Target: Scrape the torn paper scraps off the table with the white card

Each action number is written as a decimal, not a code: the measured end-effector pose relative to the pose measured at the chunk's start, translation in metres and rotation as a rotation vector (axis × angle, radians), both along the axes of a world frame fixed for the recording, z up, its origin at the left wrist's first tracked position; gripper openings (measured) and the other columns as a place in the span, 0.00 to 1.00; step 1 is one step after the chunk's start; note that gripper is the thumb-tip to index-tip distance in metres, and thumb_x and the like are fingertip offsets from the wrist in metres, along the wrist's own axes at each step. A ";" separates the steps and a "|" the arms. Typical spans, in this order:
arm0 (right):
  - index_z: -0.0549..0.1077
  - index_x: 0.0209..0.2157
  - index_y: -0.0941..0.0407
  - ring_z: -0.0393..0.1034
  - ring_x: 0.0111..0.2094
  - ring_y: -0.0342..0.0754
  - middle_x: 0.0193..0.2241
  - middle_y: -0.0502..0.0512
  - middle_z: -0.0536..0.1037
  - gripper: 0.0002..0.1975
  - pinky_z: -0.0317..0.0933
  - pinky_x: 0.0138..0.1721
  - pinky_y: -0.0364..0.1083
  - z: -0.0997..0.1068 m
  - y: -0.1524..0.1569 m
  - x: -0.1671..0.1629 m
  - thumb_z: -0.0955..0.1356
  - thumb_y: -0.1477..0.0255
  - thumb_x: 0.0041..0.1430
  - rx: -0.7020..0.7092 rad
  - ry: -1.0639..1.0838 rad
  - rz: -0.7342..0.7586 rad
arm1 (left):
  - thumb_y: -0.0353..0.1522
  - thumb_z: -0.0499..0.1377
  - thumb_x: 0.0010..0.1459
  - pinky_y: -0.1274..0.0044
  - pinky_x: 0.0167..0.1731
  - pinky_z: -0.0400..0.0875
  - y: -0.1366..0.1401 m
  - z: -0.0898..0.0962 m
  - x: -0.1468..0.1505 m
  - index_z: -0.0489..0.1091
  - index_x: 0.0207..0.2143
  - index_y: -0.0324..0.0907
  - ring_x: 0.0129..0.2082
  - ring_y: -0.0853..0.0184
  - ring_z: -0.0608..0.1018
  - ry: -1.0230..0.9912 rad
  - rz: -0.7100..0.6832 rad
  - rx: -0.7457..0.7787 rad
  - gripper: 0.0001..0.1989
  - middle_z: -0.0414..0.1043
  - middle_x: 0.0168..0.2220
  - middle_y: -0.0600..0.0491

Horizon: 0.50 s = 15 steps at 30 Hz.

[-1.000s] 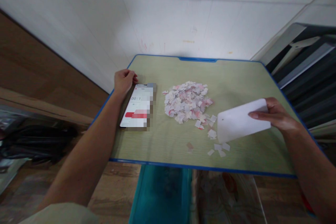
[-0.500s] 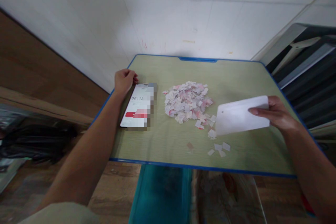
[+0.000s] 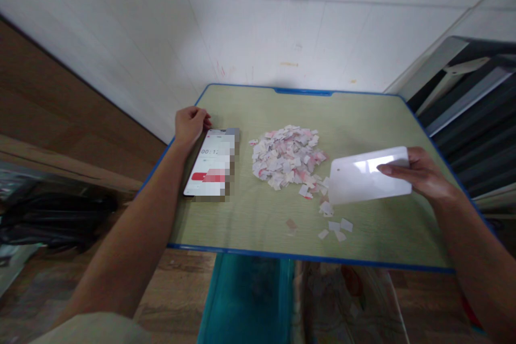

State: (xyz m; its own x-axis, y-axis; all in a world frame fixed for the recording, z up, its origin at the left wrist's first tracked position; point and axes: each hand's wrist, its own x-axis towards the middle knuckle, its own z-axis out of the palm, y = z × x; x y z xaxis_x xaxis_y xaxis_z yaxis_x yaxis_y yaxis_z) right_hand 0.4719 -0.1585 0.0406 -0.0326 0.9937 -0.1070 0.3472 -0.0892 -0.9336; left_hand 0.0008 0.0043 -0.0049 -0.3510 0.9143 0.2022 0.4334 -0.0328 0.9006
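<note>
In my right hand is a flat white plastic scraper with rounded corners and a small hole, thumb on its upper face and fingers behind it. Its left end is beside a heap of small torn paper pieces, white with some pink. Several loose paper scraps lie below it, towards the table's front edge. My left hand rests with curled fingers at the table's left side, nothing visible in it. Just below that hand lies a phone with a lit timer screen, partly pixelated.
The table has a blue rim and stands against a white wall. Below its front edge are a teal bin and a clear bag with things inside. Dark folded furniture leans at the right.
My right hand has shifted slightly left and tilted the scraper, so a bright reflection now shows on its face. The left hand and the paper heap stay put.
</note>
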 end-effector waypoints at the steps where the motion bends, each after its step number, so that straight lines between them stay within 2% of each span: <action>1: 0.79 0.20 0.57 0.64 0.17 0.41 0.17 0.49 0.75 0.14 0.56 0.18 0.39 0.000 0.000 -0.001 0.79 0.62 0.38 0.000 0.000 0.012 | 0.23 0.53 0.53 0.82 0.20 0.61 0.000 0.000 0.000 0.67 0.20 0.38 0.17 0.74 0.69 0.004 -0.001 -0.004 0.11 0.65 0.16 0.57; 7: 0.78 0.19 0.58 0.64 0.17 0.41 0.16 0.49 0.74 0.16 0.56 0.18 0.39 -0.004 0.002 0.000 0.79 0.60 0.39 0.044 -0.001 -0.012 | 0.23 0.53 0.53 0.82 0.20 0.61 -0.003 0.003 0.003 0.67 0.21 0.38 0.17 0.74 0.68 -0.014 0.002 -0.014 0.10 0.65 0.17 0.57; 12: 0.79 0.20 0.58 0.64 0.16 0.41 0.16 0.49 0.74 0.15 0.56 0.17 0.40 -0.002 -0.001 0.004 0.80 0.61 0.37 -0.028 -0.005 0.026 | 0.22 0.53 0.53 0.82 0.21 0.61 -0.003 0.003 0.005 0.67 0.20 0.38 0.17 0.75 0.68 -0.013 0.013 -0.020 0.11 0.65 0.16 0.58; 15: 0.79 0.19 0.58 0.63 0.16 0.41 0.15 0.49 0.73 0.15 0.55 0.17 0.40 -0.001 -0.002 0.003 0.80 0.61 0.36 -0.021 0.005 0.018 | 0.22 0.53 0.54 0.82 0.20 0.62 -0.002 0.003 0.004 0.67 0.20 0.38 0.16 0.75 0.68 -0.016 0.004 -0.020 0.11 0.65 0.16 0.58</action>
